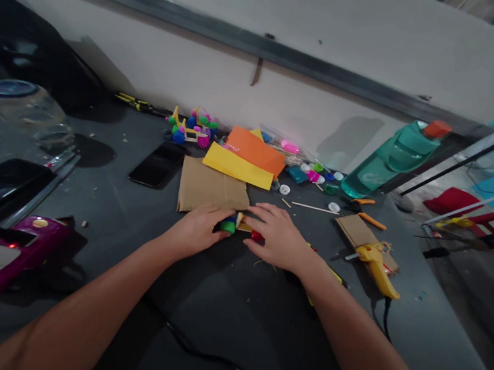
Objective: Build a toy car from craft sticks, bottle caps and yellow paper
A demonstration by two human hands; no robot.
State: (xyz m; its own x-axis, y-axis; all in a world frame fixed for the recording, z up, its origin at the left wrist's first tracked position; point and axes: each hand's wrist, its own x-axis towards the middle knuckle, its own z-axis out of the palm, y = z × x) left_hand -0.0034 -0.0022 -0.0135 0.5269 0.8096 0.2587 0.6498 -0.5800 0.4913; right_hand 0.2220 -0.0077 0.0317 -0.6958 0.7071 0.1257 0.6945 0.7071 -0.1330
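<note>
My left hand (199,232) grips the green end of a small craft piece (228,226), its fingers curled round the side. My right hand (276,238) closes on the other end, where a red round part (257,236) shows below the fingers. Between the hands a strip of yellowish material and some blue are visible; the fingers hide most of the piece. Just behind lies a flat piece of cardboard (213,187), close to both hands. Yellow paper (237,165) and orange paper (257,150) rest beyond the cardboard.
A glue gun (377,265) lies on cardboard at the right, near a teal bottle (385,160). Bottle caps and sticks are scattered behind. To the left are a phone (159,163), a clear jar (29,110) and a purple device (15,254). A black cable (201,353) crosses the front.
</note>
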